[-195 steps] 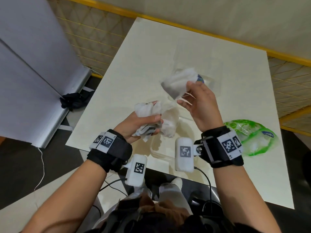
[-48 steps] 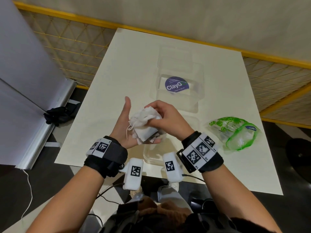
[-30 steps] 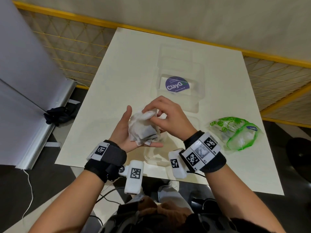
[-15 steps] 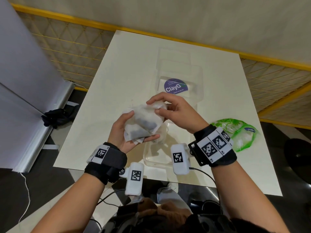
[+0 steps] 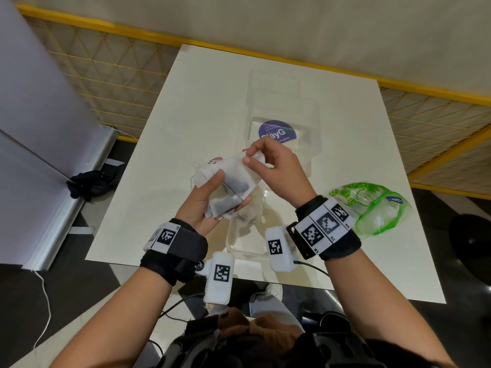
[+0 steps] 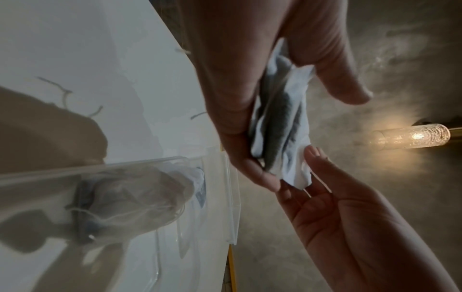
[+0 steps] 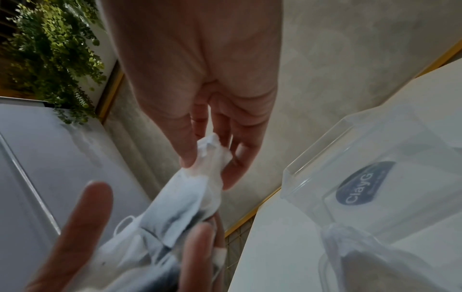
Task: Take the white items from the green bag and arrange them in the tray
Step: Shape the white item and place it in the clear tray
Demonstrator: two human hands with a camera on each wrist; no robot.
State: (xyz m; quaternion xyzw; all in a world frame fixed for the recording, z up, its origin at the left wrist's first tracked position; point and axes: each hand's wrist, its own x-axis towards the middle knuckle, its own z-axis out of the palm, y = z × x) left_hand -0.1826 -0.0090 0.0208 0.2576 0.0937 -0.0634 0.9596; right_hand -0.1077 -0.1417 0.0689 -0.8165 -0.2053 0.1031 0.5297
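The left hand (image 5: 204, 205) holds a bunch of white sachets (image 5: 228, 187) above the desk (image 5: 164, 144), its thumb and fingers (image 6: 240, 110) curled round the lower part of the bunch. How many sachets are in the bunch cannot be counted; at least three layers show, each white with dark filling, and thin strings hang at the bunch's far left edge. The right hand (image 5: 276, 171) pinches the top corner of the uppermost sachet (image 7: 210, 158) between thumb and forefinger, its other fingers loosely curled.

Directly below the bunch, at the desk's near edge, sits one clear tray (image 5: 239, 251). At least one sachet (image 6: 140, 195) with a string already lies in it; the wrist views are too blurred for a firm count. Beyond the bunch, further along the desk, lies one clear lid (image 5: 308, 134) with a round purple label (image 5: 277, 131).

One green bag (image 5: 372, 208) lies on the desk to the right of the tray, just past the right wrist, with white contents showing faintly through its clear plastic. Each wrist carries one black band with printed square markers and one small white camera block.
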